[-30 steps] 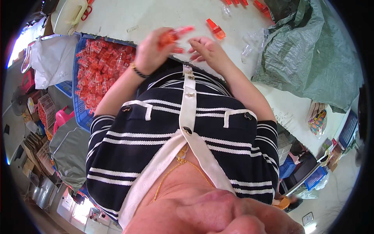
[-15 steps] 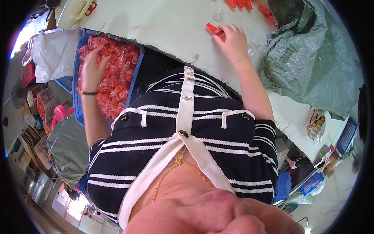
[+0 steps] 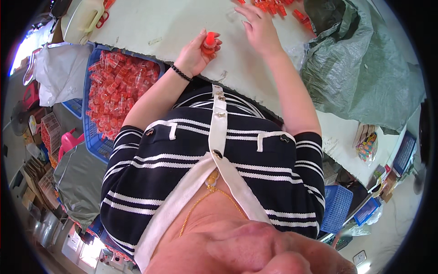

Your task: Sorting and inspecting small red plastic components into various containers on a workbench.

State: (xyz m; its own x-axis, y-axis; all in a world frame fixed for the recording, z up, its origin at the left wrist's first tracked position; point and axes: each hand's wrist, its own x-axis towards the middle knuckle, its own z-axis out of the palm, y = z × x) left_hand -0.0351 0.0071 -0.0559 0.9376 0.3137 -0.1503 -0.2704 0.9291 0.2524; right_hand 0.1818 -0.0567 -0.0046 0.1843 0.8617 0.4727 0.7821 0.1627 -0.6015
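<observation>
My left hand (image 3: 197, 54) is closed around a small orange plastic piece (image 3: 209, 42) above the near edge of the pale table (image 3: 173, 23); a dark bead bracelet circles that wrist. My right hand (image 3: 259, 25) lies flat on the table with fingers spread, holding nothing, just short of a row of orange pieces (image 3: 273, 7) at the far edge. A blue crate (image 3: 91, 137) heaped with clear-and-orange pieces (image 3: 114, 86) stands to my left, below the table.
A large grey-green woven sack (image 3: 360, 77) covers the table's right side. A white plastic bag (image 3: 61, 75) hangs left of the crate, a grey sack (image 3: 77, 182) lies below it. Blue baskets (image 3: 337, 208) sit at lower right, a colourful packet (image 3: 367, 146) on the table.
My left hand came up from the crate to the table edge with an orange piece in it. My right hand let go of its piece and now rests flat.
</observation>
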